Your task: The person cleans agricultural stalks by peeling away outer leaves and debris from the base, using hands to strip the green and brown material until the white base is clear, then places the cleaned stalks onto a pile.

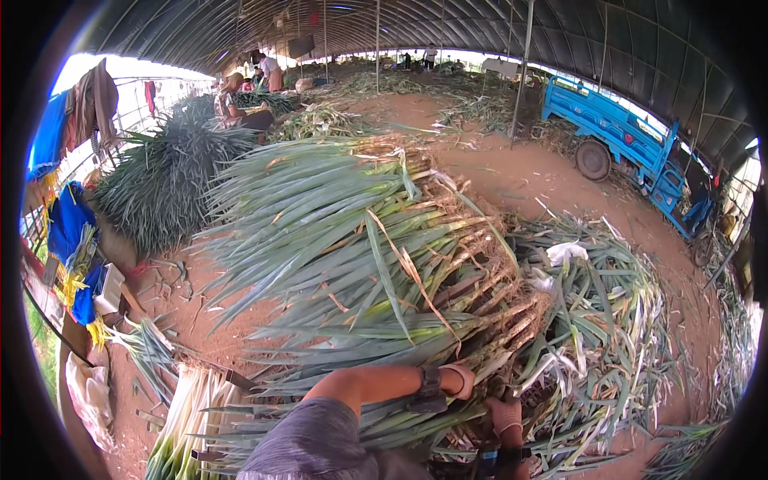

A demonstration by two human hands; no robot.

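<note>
My left hand [461,381], in a pale glove, curls around green onion stalks near the root end of the large pile [336,240]. A dark band or device [428,390] is strapped to that wrist. Just below and to the right, my gloved right hand [504,415] is bent into a fist close to the stalks. Something dark shows at its fingertips, too hidden to name. The pile's long green leaves point left, and its dry, soil-covered roots [480,240] face right. Peeled white green onions [192,396] lie on a low metal rack at the lower left.
Stripped leaves and husks [606,342] heap up on the right. Another green onion pile [174,168] stands at the back left, beside a seated person [231,105]. A blue cargo tricycle [612,129] is parked at the back right. A metal post [522,72] rises from the soil.
</note>
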